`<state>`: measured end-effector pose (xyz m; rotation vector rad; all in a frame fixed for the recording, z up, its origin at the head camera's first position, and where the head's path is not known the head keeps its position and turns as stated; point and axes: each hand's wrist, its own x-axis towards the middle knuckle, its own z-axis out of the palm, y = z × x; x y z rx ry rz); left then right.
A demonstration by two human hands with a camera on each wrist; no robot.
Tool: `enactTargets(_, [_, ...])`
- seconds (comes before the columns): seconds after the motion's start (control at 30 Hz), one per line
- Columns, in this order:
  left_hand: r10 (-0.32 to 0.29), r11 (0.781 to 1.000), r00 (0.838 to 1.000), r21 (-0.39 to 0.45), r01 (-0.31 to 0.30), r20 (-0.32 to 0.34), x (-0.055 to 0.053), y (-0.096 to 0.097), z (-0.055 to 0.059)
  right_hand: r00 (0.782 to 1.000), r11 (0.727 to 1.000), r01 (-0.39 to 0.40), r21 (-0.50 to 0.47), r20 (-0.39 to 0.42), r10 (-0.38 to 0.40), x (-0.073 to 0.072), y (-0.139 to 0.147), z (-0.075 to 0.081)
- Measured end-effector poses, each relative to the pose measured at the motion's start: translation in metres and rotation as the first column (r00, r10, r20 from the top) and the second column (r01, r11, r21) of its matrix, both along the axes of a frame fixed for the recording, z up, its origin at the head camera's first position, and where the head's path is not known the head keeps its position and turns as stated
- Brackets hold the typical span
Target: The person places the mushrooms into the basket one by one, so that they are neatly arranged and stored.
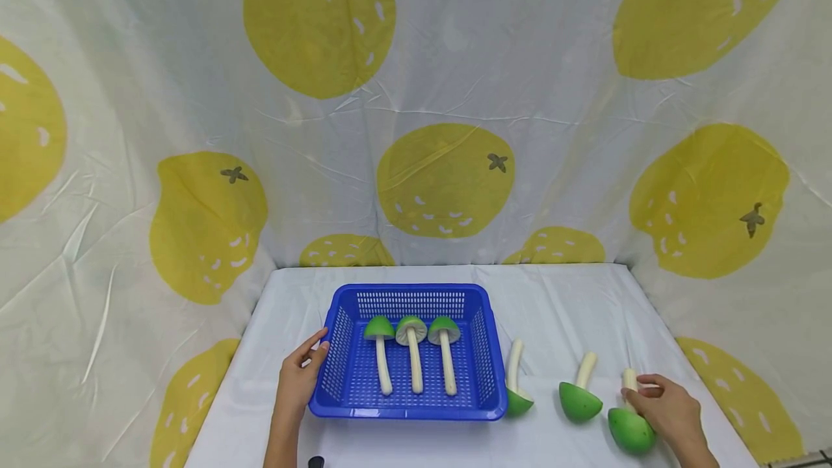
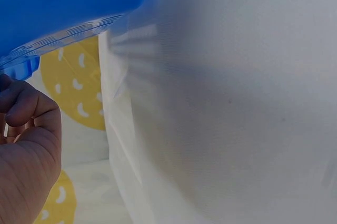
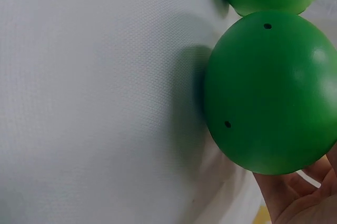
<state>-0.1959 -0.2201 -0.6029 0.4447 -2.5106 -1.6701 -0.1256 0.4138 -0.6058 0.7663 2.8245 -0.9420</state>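
Note:
At the left rim of a blue plastic basket (image 1: 406,412), my left hand (image 1: 300,374) grips the edge between thumb and fingers. Inside lie three toy mushrooms with green caps and white stems: a left one (image 1: 382,360), a middle one (image 1: 414,360) and a right one (image 1: 446,360). Far to the right, my right hand (image 1: 669,410) pinches the white stem of a green-capped toy mushroom (image 1: 630,430), its cap toward me. The right wrist view shows that cap (image 3: 271,92) large, with black dots. The left wrist view catches the basket's underside (image 2: 68,8) and my curled fingers.
Between basket and right hand lie two more toy mushrooms, one (image 1: 581,401) near the held one and another (image 1: 518,401) beside the basket's corner. A small black object (image 1: 315,461) shows at the front edge. Lemon-print cloth (image 1: 448,107) walls in the white tabletop (image 1: 552,302).

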Motion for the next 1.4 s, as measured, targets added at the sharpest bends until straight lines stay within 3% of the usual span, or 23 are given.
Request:
enactTargets(0.2, [0.006, 1.000, 0.999, -0.012, -0.005, 0.043, 0.000, 0.000, -0.001, 0.998, 1.000, -0.019, -0.004, -0.064, 0.019, 0.000, -0.003, 0.003])
enactTargets(0.47, [0.002, 1.000, 0.999, -0.016, -0.001, 0.053, 0.000, -0.001, -0.001, 0.984, 1.000, -0.014, 0.024, -0.177, 0.019, -0.004, -0.013, 0.009])
enactTargets(0.7, [-0.005, 1.000, 1.000, 0.008, 0.005, -0.006, -0.001, -0.001, -0.001, 0.969, 0.999, -0.017, -0.045, -0.246, 0.006, -0.009, -0.028, 0.019])
enactTargets(0.93, [-0.011, 1.000, 0.998, -0.009, 0.012, 0.059, 0.001, 0.000, 0.002, 0.956, 0.995, -0.045, -0.085, -0.293, 0.018, -0.019, -0.046, 0.029])
enactTargets(1.2, [-0.012, 1.000, 0.999, 0.008, 0.012, 0.042, 0.001, 0.001, 0.001, 0.925, 0.985, -0.085, -0.150, -0.380, 0.022, -0.030, -0.066, 0.040])
enactTargets(1.4, [-0.005, 1.000, 0.999, 0.002, 0.005, 0.042, 0.001, 0.001, 0.001, 0.918, 0.977, -0.063, -0.204, -0.396, -0.023, -0.037, -0.080, 0.044])
